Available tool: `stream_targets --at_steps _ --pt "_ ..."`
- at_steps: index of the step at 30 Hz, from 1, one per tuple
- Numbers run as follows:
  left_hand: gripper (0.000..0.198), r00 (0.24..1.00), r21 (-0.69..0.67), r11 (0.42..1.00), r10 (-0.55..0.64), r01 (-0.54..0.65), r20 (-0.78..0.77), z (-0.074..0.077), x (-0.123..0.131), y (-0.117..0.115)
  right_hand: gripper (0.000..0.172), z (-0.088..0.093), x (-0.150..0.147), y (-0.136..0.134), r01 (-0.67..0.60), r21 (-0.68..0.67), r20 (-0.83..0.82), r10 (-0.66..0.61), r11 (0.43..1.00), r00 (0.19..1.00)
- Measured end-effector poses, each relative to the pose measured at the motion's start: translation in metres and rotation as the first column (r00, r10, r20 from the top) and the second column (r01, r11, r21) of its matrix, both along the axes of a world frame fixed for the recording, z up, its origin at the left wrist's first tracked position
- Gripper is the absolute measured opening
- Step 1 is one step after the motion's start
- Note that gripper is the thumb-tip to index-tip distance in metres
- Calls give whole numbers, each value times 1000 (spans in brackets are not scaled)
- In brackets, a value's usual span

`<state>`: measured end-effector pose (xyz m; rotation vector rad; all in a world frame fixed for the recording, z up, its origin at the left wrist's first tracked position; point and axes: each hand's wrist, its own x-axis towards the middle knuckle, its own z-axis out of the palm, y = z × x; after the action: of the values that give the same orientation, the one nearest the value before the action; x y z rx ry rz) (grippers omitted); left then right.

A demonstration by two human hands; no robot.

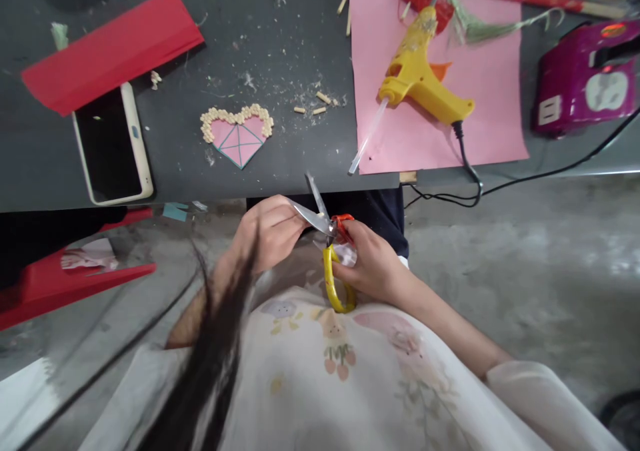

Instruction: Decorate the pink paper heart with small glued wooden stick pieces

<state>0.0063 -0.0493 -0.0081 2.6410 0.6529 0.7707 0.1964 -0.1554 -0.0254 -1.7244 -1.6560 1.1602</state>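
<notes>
My right hand point(375, 261) grips a pair of scissors point(320, 221) with one red and one yellow handle, held in front of my body below the table edge. Its blades are spread apart and point up and left. My left hand point(270, 232) is closed beside the lower blade, fingers pinched together; what they hold is hidden, though a tiny pale bit shows between the blades. Beyond the hands, a pink paper heart point(240, 146) with teal lines lies on the table, its upper edge bordered with small pale pieces. Several short pale stick pieces point(319, 110) lie right of it.
A yellow glue gun point(425, 78) with a clear glue stick rests on pink paper point(493, 131). Its cord hangs over the table edge near a purple power box point(585, 81). At left, folded red paper point(115, 51) overlaps a phone point(113, 148). A red stool point(85, 291) stands below.
</notes>
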Motion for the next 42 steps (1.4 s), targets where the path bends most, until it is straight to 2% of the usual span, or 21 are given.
stream_targets --at_steps 4,7,11,17,23,31,34,42 --pt "12 999 -25 1000 -11 12 42 -4 -4 2 33 -2 1 1 -19 20 -9 20 1000 1000" --pt "11 999 -42 999 -14 16 49 -1 -3 3 32 -1 2 2 -27 42 4 27 999 1000" --pt "12 999 -7 1000 -3 3 46 9 -2 5 32 6 3 8 -53 72 -1 53 996 999" --pt "17 1000 47 999 -9 8 13 31 -2 17 30 31 4 22 -78 68 -1 79 995 997" --pt "11 997 40 996 -77 75 33 46 -1 35 23 49 5 36 -105 68 23 104 992 994" --pt "14 994 10 994 -107 107 21 44 -2 49 23 54 3 40 -76 37 30 75 996 997" --pt "16 992 -24 992 -122 123 40 44 -2 48 24 54 1 38 -64 31 51 62 998 997" --pt "14 992 -10 994 -111 111 54 42 -5 39 26 52 -1 28 -60 12 77 59 998 995"
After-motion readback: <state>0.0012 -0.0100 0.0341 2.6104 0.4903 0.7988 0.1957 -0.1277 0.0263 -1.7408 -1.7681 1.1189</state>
